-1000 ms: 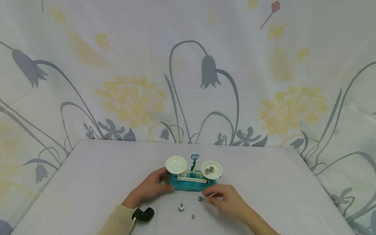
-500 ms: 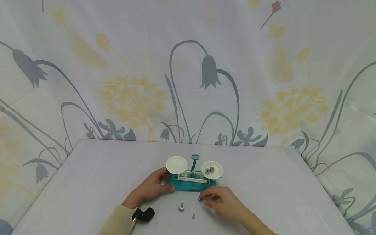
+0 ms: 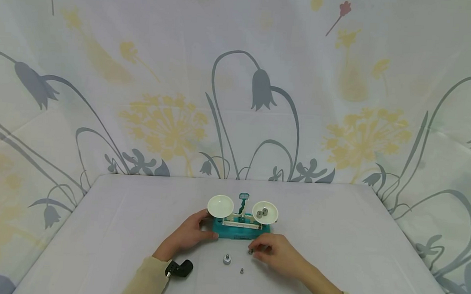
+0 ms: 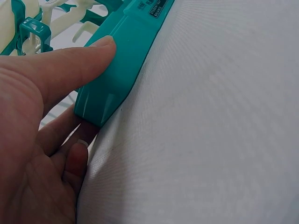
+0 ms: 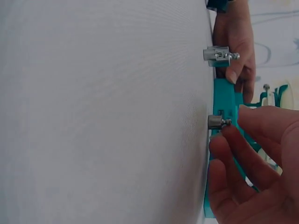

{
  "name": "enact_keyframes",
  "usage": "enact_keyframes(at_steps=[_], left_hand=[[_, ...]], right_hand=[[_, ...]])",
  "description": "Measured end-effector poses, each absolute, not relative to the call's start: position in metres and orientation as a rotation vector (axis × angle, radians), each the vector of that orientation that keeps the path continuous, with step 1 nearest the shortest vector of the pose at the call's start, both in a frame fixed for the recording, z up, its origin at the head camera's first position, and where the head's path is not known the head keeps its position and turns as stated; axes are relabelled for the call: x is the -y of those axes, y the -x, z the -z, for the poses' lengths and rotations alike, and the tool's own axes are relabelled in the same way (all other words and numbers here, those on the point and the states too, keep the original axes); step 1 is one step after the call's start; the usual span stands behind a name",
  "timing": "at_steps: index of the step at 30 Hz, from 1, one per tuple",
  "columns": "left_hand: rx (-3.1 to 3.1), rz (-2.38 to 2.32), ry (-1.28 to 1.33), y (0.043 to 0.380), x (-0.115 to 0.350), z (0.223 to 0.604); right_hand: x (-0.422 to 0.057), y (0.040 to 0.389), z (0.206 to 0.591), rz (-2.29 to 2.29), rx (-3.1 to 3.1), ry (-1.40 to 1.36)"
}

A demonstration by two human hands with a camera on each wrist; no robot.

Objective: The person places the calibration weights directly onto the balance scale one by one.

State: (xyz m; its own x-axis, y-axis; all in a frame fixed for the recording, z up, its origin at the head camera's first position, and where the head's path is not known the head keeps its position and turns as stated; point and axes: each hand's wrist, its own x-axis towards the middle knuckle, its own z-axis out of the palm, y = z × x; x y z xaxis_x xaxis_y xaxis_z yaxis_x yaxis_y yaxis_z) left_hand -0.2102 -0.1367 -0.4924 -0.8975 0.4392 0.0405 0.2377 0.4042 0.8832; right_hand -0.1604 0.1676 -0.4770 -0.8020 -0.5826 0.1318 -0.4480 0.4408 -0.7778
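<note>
A teal balance scale (image 3: 235, 232) with two white pans stands on the table. My left hand (image 3: 191, 232) grips the left end of its base; the thumb (image 4: 96, 58) presses on the teal front and the other fingers reach round the end. Two metal weights (image 3: 262, 213) sit in the right pan, while the left pan (image 3: 221, 206) holds nothing. In front of the base stands a small knobbed weight (image 5: 216, 122). My right hand (image 3: 278, 254) is at it, index fingertip beside the knob and thumb held apart on the other side.
A larger silver weight (image 3: 227, 259) stands upright on the white tabletop (image 3: 156, 205), left of the right hand. Close to it is a tiny weight (image 3: 242, 271). A flower-printed cloth (image 3: 236, 133) hangs behind the table.
My right hand has shifted slightly left and toward the front, and its fingers now partly cover the small knobbed weight. The left hand and the scale have stayed in place.
</note>
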Motion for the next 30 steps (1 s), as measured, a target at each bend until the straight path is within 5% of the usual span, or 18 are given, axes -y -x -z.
enact_keyframes(at_steps=[30], left_hand=[[-2.456,-1.494,-0.611,0.2095,0.1368,0.4915]], right_hand=[[-0.1611,0.1624,0.4767,1.147,-2.508,0.876]])
